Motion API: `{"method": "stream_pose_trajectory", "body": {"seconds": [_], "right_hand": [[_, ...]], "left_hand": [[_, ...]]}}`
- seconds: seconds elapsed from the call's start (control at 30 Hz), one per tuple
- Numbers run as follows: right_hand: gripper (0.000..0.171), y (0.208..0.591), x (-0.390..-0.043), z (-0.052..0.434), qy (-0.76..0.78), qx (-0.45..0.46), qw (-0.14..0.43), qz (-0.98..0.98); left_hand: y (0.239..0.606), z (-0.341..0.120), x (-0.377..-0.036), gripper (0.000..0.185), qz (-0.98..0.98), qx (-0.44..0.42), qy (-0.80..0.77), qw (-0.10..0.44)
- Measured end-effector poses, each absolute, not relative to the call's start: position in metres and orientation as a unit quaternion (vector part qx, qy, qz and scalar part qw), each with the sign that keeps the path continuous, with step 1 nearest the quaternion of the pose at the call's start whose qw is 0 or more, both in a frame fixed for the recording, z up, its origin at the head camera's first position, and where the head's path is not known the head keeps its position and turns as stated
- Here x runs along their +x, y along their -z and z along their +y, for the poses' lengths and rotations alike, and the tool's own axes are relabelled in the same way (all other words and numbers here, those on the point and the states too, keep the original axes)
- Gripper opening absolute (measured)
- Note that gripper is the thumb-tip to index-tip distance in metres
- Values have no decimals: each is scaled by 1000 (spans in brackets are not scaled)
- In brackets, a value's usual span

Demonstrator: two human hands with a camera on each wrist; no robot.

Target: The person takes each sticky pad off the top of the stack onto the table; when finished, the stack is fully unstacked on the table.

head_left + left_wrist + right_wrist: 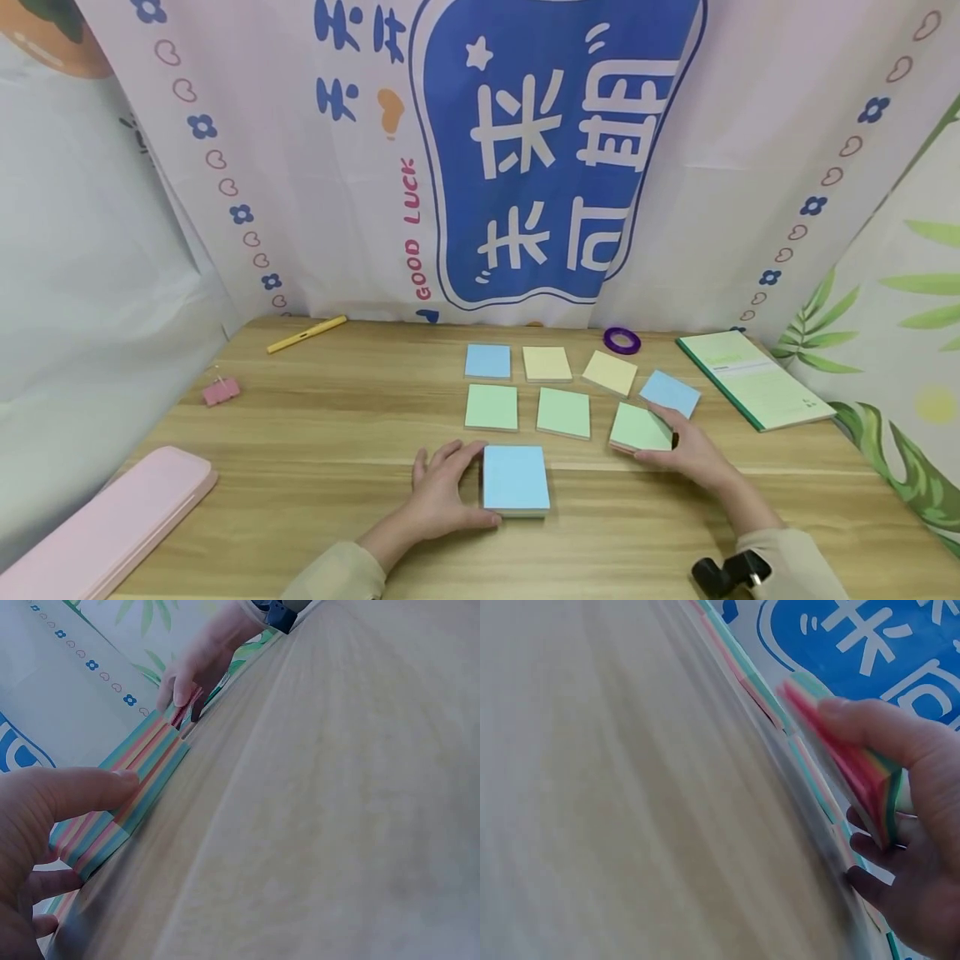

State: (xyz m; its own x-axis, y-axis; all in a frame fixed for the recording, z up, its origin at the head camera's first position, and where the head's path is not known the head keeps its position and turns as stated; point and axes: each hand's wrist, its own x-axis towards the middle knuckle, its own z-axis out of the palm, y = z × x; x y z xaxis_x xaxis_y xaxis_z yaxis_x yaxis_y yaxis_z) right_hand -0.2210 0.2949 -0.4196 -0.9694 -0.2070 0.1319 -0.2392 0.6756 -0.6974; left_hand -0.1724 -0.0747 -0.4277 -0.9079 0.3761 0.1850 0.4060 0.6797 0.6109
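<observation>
In the head view, a thick stack of sticky notes (515, 477) with a blue top lies at the front middle of the table. My left hand (442, 496) grips its left side, thumb at the near edge and index finger at the far edge; striped layers of the stack (146, 796) show in the left wrist view. To the right, my right hand (693, 457) holds a green-topped sticky note pad (640, 427) between thumb and fingers. The right wrist view shows this pad (851, 769) tilted, with pink beneath. Beside it lie a green pad (563, 412) and a blue pad (670, 392).
Further pads, green (491, 407), blue (487, 362) and yellow (547, 364), (611, 372) form rows behind. At the back are purple tape (622, 340) and a yellow pen (306, 334). A notebook (757, 379) lies right; a pink clip (221, 391) and pink case (112, 521) left.
</observation>
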Motion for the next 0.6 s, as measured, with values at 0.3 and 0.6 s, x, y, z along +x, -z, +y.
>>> {"method": "stream_pose_trajectory", "body": {"seconds": [0.3,0.6], "right_hand": [[83,423,-228,294,-397,139,25,-907],[74,409,-220,285,-443,134,49,-885]], "left_hand": [[428,-75,-173,90,-914,-213,343,22],[428,-75,-173,91,-915,-214,342,21]]}}
